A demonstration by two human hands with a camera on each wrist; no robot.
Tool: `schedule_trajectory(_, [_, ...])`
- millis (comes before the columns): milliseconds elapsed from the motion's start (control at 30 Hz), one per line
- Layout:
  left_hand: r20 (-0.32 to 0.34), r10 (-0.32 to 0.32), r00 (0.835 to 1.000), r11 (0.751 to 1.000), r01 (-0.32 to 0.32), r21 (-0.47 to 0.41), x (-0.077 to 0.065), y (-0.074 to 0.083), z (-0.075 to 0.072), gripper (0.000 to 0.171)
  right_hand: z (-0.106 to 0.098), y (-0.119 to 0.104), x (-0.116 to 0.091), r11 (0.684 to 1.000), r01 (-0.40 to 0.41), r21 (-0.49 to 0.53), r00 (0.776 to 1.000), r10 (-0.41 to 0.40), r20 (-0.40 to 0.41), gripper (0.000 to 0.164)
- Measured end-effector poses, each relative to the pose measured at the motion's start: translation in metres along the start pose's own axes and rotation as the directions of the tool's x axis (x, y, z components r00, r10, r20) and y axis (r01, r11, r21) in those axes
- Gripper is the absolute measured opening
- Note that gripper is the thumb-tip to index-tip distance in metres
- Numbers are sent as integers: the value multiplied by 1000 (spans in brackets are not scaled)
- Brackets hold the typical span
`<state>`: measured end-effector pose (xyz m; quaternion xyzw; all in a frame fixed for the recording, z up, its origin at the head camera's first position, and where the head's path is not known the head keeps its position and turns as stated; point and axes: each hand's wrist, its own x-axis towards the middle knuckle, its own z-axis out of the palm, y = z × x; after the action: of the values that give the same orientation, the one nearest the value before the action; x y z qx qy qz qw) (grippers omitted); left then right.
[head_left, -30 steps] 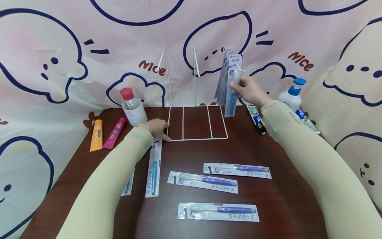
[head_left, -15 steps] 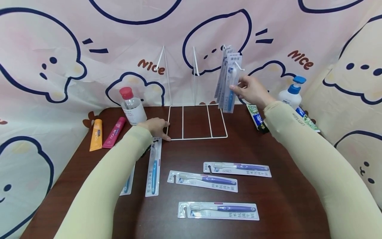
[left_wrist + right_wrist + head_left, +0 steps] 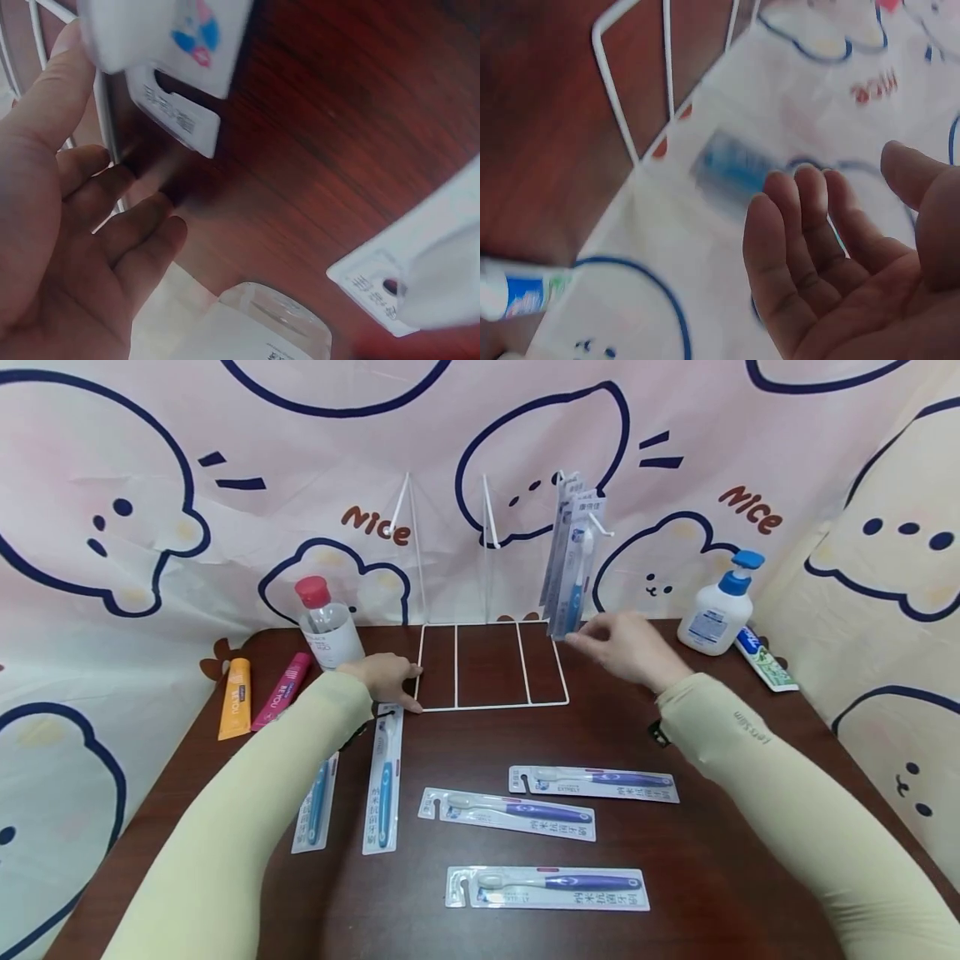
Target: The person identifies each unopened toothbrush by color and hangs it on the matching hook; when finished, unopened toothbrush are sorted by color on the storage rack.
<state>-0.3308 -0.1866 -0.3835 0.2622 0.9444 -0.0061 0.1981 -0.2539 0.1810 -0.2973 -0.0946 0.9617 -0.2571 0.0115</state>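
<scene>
A white wire rack (image 3: 495,707) with tall hooks stands at the back of the table. My left hand (image 3: 386,677) rests at its front left corner, thumb and fingers apart beside the wire in the left wrist view. Several packaged toothbrushes (image 3: 576,564) hang on the right hook, the front one blue. Just below their lower end is my right hand (image 3: 622,647); the right wrist view shows its fingers (image 3: 810,195) loosely bent with nothing held, near a blurred package (image 3: 731,169). Two blue packaged toothbrushes (image 3: 384,785) lie by my left arm. Three purple packaged toothbrushes (image 3: 551,887) lie in front.
Behind my left hand stands a red-capped bottle (image 3: 333,639), with an orange tube (image 3: 236,697) and a pink tube (image 3: 282,692) farther left. A blue-topped pump bottle (image 3: 712,614) and a toothpaste tube (image 3: 767,662) are at the back right. The left and middle hooks (image 3: 490,514) hold nothing.
My right hand has let go of the front hanging toothbrush and moved down, away from it. The package hangs free on the hook. My left hand stays at the rack's corner.
</scene>
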Motion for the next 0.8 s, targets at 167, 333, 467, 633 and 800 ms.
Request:
schedule_trajectory(167, [-2,71,997,996,-71,51,-1,-5,-2,86,39,-34,-9,997,66,-41,996,-63,66,43])
schedule_trajectory(333, [-2,101,995,992,-101,82,-2,-11,-3,81,91,-83,-14,983,136,-126,977,-112,181,39])
schedule_trajectory(467, [-12,91,996,992,-90,85,-5,-15,-3,77,136,-126,-16,953,190,-234,958,-128,257,45])
schedule_trajectory(633, [-34,121,992,988,-117,99,-6,-15,-3,75,185,-171,-16,912,211,-353,952,-109,287,55])
schedule_trajectory(800, [-55,183,982,978,-176,113,-2,-11,-4,74,209,-201,-18,868,179,-463,954,-39,296,58])
